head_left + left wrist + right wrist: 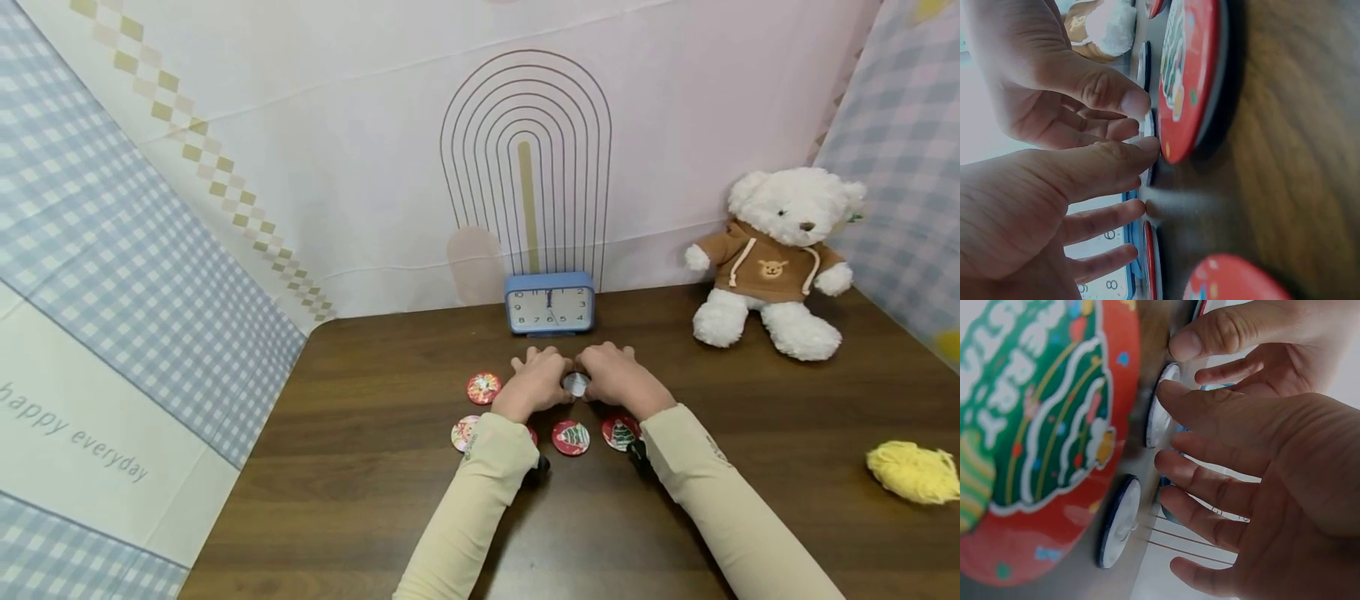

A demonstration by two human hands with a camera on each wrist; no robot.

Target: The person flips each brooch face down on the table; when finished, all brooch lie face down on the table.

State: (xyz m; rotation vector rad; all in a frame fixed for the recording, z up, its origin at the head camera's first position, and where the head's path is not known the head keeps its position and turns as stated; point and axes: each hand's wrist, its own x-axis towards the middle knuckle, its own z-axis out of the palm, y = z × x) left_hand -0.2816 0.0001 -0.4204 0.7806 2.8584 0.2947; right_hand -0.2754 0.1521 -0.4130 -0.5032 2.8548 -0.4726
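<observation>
A pale disc with a dark rim (576, 384) (1159, 419) lies between both hands in front of the clock. My left hand (538, 379) (1029, 206) is at its left side, the thumb tip at the rim and the other fingers loosely spread. From the right, my right hand (617, 377) (1260, 462) reaches the same disc, its thumb tip over the face and its fingers slightly bent. Nearer me are red-edged discs with tree pictures, one in the middle (571, 437) and one by the right sleeve (620, 433). The left sleeve partly covers another red disc.
A blue clock (550, 304) stands behind the hands. Two more patterned discs lie at the left, one farther (483, 388) and one nearer (462, 433). A second pale disc (1120, 522) shows in the right wrist view. A white teddy bear (772, 258) and yellow yarn (913, 472) are at the right.
</observation>
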